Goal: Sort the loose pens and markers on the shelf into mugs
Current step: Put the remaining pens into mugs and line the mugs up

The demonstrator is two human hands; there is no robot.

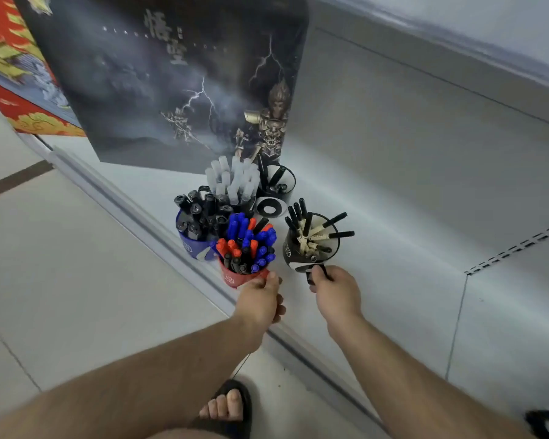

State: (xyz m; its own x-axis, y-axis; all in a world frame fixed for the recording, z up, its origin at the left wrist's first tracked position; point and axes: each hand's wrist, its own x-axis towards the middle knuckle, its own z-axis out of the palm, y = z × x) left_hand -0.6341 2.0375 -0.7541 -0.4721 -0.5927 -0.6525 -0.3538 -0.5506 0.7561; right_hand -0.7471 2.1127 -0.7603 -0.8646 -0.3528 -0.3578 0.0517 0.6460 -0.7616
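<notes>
White metal shelf (393, 217) low by a tiled floor, with a big dark poster box (171, 83) leaning at the back and mugs clustered in front of it. The blue mug (192, 243) is packed with chunky black markers, the red mug (238, 277) with blue, red and black pens, and the left hand (260, 299) touches its rim, fingers loosely curled. The right hand (335, 291) grips the handle of a glossy black mug (293, 251) of beige pens with black caps, and two more mugs behind hold frosted white tubes (235, 179) and a few black pens.
</notes>
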